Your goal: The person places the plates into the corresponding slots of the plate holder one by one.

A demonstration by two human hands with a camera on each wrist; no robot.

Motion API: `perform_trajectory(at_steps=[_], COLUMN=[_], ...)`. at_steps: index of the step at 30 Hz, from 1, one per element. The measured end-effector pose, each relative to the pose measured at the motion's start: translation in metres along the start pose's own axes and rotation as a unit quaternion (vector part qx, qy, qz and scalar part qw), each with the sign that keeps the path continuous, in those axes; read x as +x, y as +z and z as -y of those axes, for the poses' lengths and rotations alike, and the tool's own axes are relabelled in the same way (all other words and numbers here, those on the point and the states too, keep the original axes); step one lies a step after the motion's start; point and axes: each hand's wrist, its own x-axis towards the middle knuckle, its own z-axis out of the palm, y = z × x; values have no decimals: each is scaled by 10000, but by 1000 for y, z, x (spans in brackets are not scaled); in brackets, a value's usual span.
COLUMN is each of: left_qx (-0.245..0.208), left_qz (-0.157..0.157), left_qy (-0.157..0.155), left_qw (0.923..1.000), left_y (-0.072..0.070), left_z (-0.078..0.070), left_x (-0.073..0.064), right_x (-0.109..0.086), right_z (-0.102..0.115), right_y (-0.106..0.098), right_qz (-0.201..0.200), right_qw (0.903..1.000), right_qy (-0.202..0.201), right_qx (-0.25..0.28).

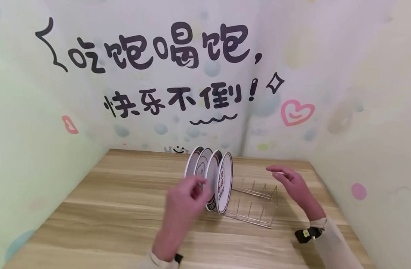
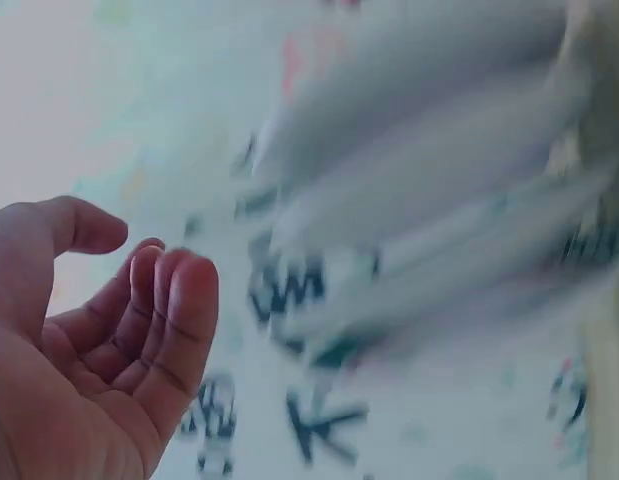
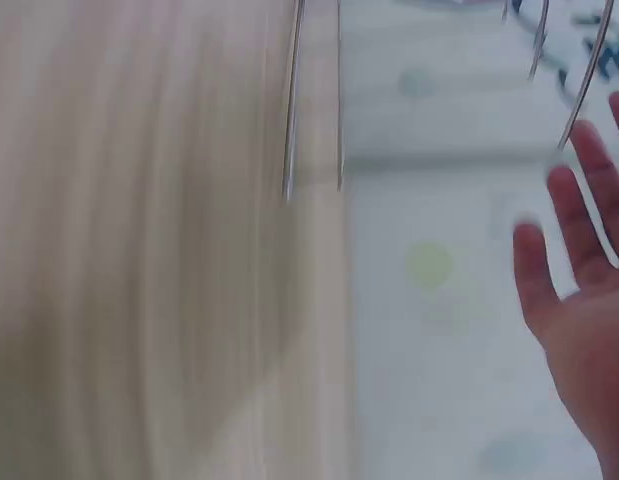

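Several white plates (image 1: 225, 183) with dark patterned rims stand on edge, side by side, in the left part of a metal wire rack (image 1: 259, 223). My left hand (image 1: 183, 201) is in front of the plates, its fingers loosely curled around nothing. In the left wrist view the plates (image 2: 429, 180) are blurred and apart from the fingers (image 2: 179, 320). To the right of the rack, my right hand (image 1: 294, 188) hovers with fingers extended and holds nothing. The right wrist view shows that hand (image 3: 589, 330) spread near the rack's wires (image 3: 291, 150).
The rack stands on a wooden table (image 1: 124, 194). Behind it rises a pale wall (image 1: 192, 130) with large dark writing and coloured dots, and similar walls close off both sides. A dark band with a small yellow ornament (image 1: 306, 233) is on the right wrist.
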Motion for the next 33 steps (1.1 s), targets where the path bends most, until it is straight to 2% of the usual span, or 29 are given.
perform_trajectory(at_steps=[2,6,8,13,15,18,22,24,27,33], left_qx=[-52,113,159,378,561,792,1223,1401,1660,2306], left_qz=[375,1261,1395,1236,1248,1419,1765,1918,2055,2092], left_qy=[38,-615,-750,-517,-562,-843,-999,-1054,-1085,-874], left_qw=[9993,9901,9872,9903,9890,9831,9716,9657,9583,9463], left_y=[24,62,76,101,107,112,120,123,128,140], left_z=[-8,-13,-12,-8,-6,-3,0,1,2,1], left_x=[-17,-43,-53,-70,-71,-67,-61,-59,-56,-46], right_x=[9,27,35,49,54,61,62,62,65,68], right_z=[-11,-32,-41,-57,-62,-66,-67,-65,-62,-59], right_y=[-4,3,8,14,15,20,24,29,36,42], right_qz=[304,1303,1778,2619,2891,3365,3892,4041,4179,4223], right_qw=[9986,9863,9759,9516,9422,9237,8949,8854,8784,8786], right_qy=[355,819,1005,1245,1263,1213,1124,1064,956,796], right_qx=[252,598,766,1019,1128,1375,1869,2034,2112,2085])
